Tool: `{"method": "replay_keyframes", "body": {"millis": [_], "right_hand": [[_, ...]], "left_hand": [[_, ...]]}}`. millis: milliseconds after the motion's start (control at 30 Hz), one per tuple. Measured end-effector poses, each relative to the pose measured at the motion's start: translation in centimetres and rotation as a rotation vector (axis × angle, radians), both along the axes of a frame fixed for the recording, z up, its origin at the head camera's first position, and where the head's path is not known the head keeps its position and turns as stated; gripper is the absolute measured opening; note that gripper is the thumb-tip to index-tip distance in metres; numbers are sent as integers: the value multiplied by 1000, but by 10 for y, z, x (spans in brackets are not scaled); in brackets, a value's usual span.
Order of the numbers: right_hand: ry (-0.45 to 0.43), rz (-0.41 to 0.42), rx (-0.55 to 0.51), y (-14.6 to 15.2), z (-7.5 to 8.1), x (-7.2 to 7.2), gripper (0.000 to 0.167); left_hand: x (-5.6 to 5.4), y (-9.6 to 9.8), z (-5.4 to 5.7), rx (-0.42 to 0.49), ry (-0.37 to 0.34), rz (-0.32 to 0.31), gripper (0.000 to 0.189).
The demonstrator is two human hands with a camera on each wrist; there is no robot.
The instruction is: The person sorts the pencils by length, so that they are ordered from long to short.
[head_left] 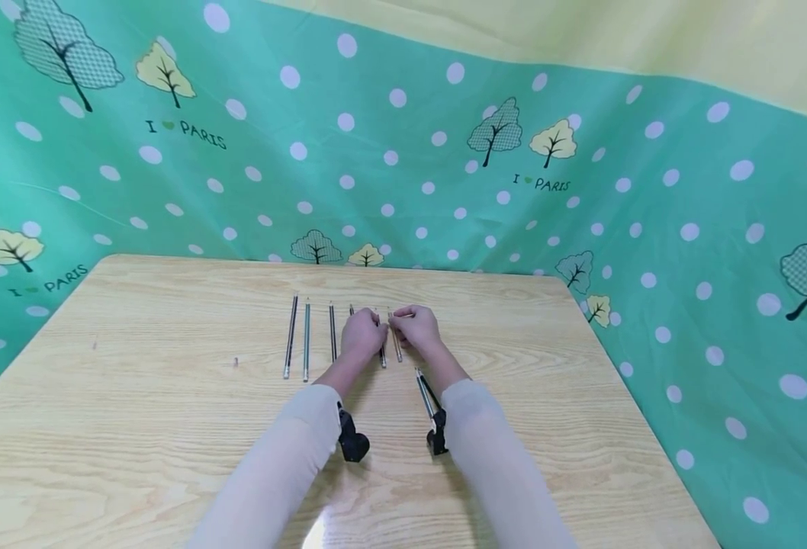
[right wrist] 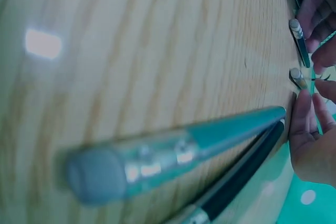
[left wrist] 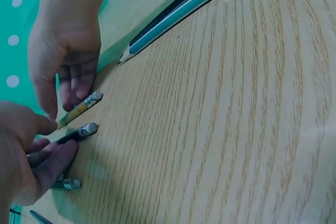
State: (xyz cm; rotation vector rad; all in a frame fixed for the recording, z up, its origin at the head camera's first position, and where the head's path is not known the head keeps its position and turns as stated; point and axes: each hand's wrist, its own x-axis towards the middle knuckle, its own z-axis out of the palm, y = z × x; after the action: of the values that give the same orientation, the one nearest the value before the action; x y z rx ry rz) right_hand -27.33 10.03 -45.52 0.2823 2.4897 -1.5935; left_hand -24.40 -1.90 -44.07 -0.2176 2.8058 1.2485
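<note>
My left hand [head_left: 364, 335] holds a dark pencil [left wrist: 81, 132] between thumb and fingers, its eraser end toward me. Right beside it, my right hand [head_left: 417, 328] has its fingertips at the far end of a yellow pencil [head_left: 396, 347], seemingly pinching it. The left wrist view shows the two hands' fingertips almost meeting over the yellow pencil. Left of the hands lie a purple-dark pencil [head_left: 290, 337], a teal pencil [head_left: 307, 339] and a black pencil [head_left: 332, 332], roughly parallel. Another dark pencil [left wrist: 67, 183] is partly hidden by my left hand.
Near my right wrist lie a teal pencil [right wrist: 231, 129] and a black pencil [right wrist: 244, 171], side by side with their tips close together. A small bit [head_left: 235, 362] sits left on the wooden table [head_left: 136, 427]. A green dotted cloth [head_left: 390, 152] hangs behind.
</note>
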Motion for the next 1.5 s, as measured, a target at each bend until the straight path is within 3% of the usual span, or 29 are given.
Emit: {"method": "replay_keyframes", "body": {"millis": [367, 767, 1200, 1500], "right_hand": [[17, 87, 56, 14, 10, 5, 23], [21, 174, 148, 34, 18, 17, 24], [-31, 317, 235, 52, 29, 31, 25], [-28, 464, 284, 53, 34, 46, 24]], "left_hand": [[1, -2, 0, 17, -30, -31, 32], [8, -11, 8, 41, -2, -137, 32], [33, -15, 12, 67, 12, -291, 29], [55, 1, 14, 44, 40, -390, 31]]}}
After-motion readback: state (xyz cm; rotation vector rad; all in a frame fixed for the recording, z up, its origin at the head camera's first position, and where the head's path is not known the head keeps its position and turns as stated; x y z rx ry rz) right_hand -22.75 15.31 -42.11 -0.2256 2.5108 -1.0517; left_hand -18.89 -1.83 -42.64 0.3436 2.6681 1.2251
